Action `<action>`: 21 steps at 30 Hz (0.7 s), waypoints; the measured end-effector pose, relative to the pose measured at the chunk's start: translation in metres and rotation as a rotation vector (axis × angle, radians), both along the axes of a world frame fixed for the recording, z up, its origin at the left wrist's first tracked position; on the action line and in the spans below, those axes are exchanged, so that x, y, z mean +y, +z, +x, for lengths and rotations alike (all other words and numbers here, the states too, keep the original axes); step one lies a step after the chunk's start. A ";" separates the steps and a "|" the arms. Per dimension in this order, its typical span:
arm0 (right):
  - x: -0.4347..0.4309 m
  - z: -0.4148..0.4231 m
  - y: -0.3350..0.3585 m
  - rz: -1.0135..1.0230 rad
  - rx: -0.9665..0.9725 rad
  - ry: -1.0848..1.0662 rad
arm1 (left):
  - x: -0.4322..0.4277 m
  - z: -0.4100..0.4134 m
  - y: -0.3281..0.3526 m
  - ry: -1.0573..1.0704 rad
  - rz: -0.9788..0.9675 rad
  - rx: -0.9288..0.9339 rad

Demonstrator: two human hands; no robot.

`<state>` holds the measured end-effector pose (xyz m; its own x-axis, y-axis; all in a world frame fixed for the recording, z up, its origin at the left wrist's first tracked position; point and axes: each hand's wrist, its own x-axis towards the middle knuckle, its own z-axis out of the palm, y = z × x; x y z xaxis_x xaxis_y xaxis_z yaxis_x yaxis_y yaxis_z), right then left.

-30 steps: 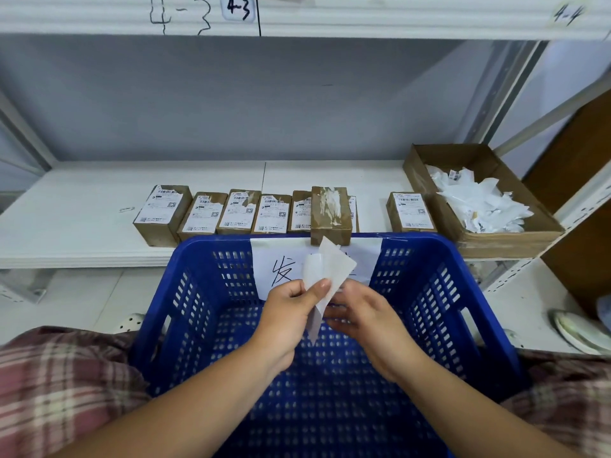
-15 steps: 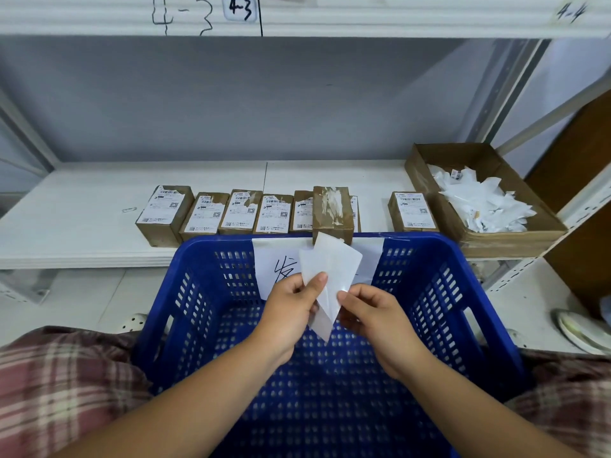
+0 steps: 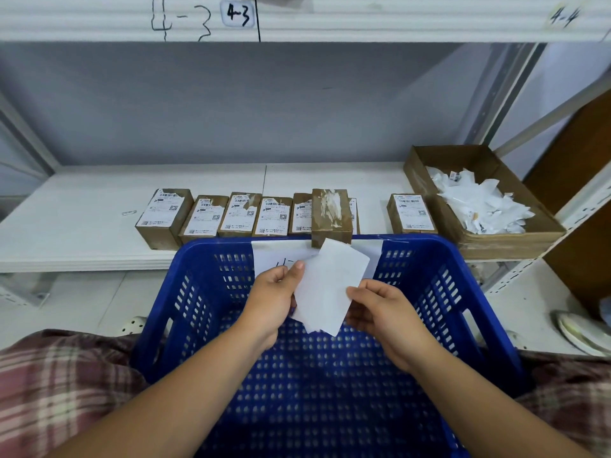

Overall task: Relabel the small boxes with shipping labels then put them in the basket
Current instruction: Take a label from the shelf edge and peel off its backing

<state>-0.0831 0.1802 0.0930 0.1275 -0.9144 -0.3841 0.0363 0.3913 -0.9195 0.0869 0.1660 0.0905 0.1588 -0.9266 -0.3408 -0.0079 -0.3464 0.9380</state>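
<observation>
We are holding a white label (image 3: 330,285) over the blue basket (image 3: 479,292), its blank side toward us and tilted, so we cannot read what is printed on it. Our left hand (image 3: 271,302) pinches the label's left edge between thumb and fingers, and our right hand (image 3: 380,312) grips its lower right edge with the fingers curled underneath; it looks as if we are parting the sticker from its backing, though we cannot tell this for sure. The basket sits near us between our knees, and nothing lies on the part of its floor that shows, so by our judgement no box has gone in yet. On the shelf (image 3: 66,233) just beyond the basket's far rim stands a row of small brown boxes (image 3: 238,214), side by side and most of them bearing printed labels with torn corners. One box (image 3: 331,213) stands nearest the basket rim, its top scraped to bare tape and paper scraps, and we judge it to be the one awaiting this label. Another box (image 3: 411,213) sits apart to the right, beside a cardboard tray (image 3: 426,166) full of torn white paper. Nearly all of the work seems left: stick this label, drop the box in, then do the others.
</observation>
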 end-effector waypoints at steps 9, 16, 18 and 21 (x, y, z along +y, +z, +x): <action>-0.004 -0.009 0.001 0.045 0.059 0.091 | -0.004 0.006 -0.004 0.031 -0.106 -0.094; -0.013 -0.017 0.005 0.021 0.073 0.095 | -0.009 0.014 0.005 0.015 -0.041 -0.005; -0.017 -0.021 0.007 0.008 0.119 0.101 | -0.010 0.016 0.009 -0.049 -0.048 -0.016; -0.018 -0.025 0.008 -0.017 0.220 0.125 | -0.010 0.019 0.015 -0.121 -0.079 -0.121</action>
<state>-0.1077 0.1625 0.1014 0.1556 -0.9034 -0.3997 -0.2130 0.3644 -0.9066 0.1054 0.1561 0.1052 0.0802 -0.9646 -0.2511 -0.1598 -0.2610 0.9520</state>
